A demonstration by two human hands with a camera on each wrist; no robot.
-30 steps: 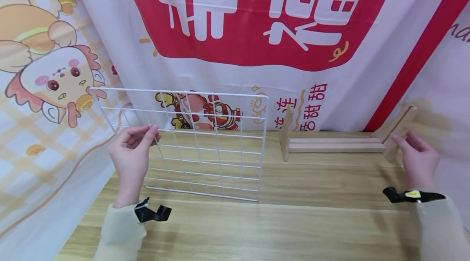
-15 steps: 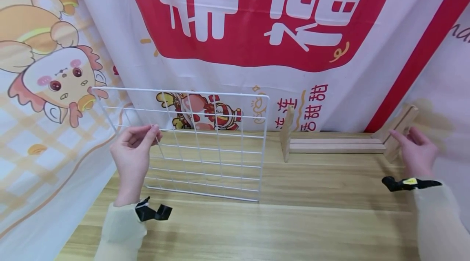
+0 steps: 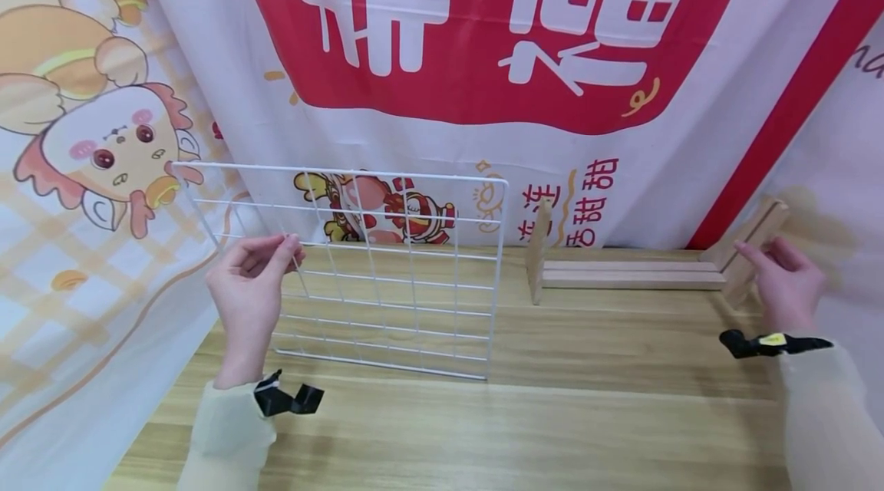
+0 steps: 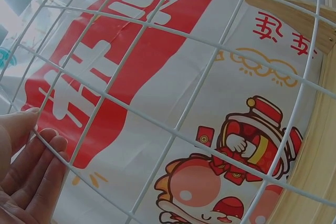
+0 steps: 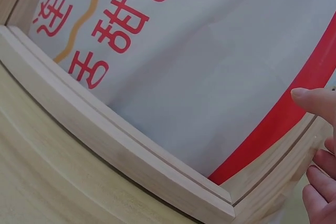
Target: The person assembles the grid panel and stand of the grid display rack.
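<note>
Little is changing — left hand (image 3: pixel 249 276) is pinching the grid (image 4: pixel 174 134), right hand (image 3: pixel 790 284) bracketing the stand (image 3: pixel 631 284), grip unclear — both staying apart.

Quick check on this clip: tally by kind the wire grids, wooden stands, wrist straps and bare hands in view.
White wire grid: 1
Wooden stand: 1
Wrist straps (left strap, right strap): 2
Bare hands (left hand, right hand): 2
Total: 6
</note>
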